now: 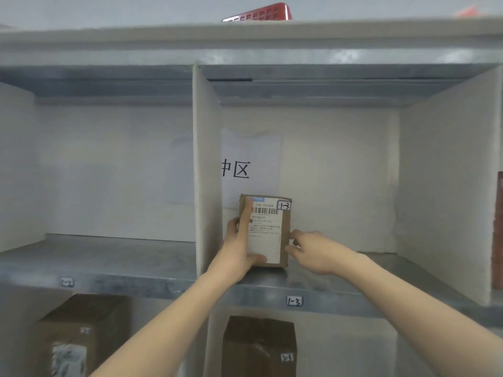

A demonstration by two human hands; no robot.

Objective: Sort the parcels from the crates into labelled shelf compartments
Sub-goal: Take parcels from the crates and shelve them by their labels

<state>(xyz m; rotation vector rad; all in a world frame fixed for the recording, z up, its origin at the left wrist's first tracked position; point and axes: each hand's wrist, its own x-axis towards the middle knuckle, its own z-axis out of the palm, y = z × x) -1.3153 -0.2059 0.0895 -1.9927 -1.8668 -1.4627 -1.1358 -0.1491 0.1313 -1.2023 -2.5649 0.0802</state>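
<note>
A small brown cardboard parcel point(269, 235) with a white shipping label and a handwritten "1-3" tag stands upright on the metal shelf point(313, 278) in the middle compartment, close to the white divider point(202, 172). My left hand point(239, 251) grips its left side, with one finger stretched up the label and the thumb at its bottom edge. Fingertips of my right hand point(307, 250) touch the parcel's right edge. A tag reading "1-3" point(294, 301) is stuck on the shelf's front lip below.
The left compartment carries a tag "1-2" point(67, 282). Below, two brown boxes point(73, 338) point(258, 346) stand in the lower compartments. A red crate point(261, 12) lies on top of the shelving. A brown stack point(498, 235) shows at the far right.
</note>
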